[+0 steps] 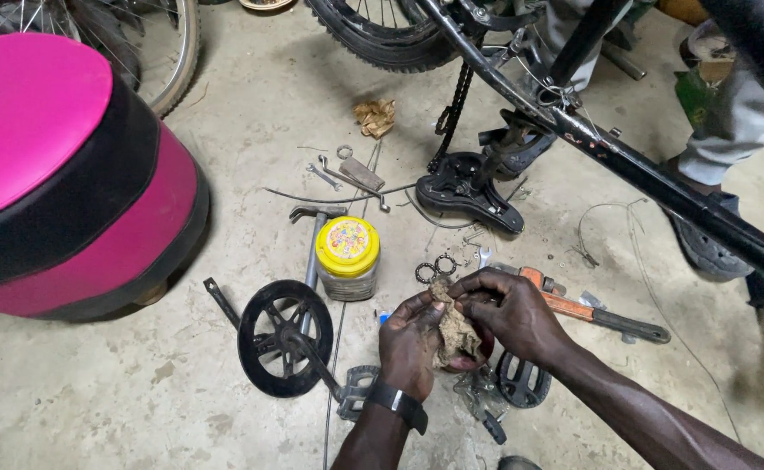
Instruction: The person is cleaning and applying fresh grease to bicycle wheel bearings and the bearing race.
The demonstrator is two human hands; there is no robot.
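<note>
Both hands meet over the floor, the left hand cupping a grimy rag from 9 o'clock while the right hand pinches its top from 3 o'clock, the rag hanging lengthwise 12 to 6 between them.

- rag: dirty tan
- jar: yellow lid, multicoloured dots
- seat: pink with black band
- chainring: black
- wrench: orange handle
- floor: grey
</note>
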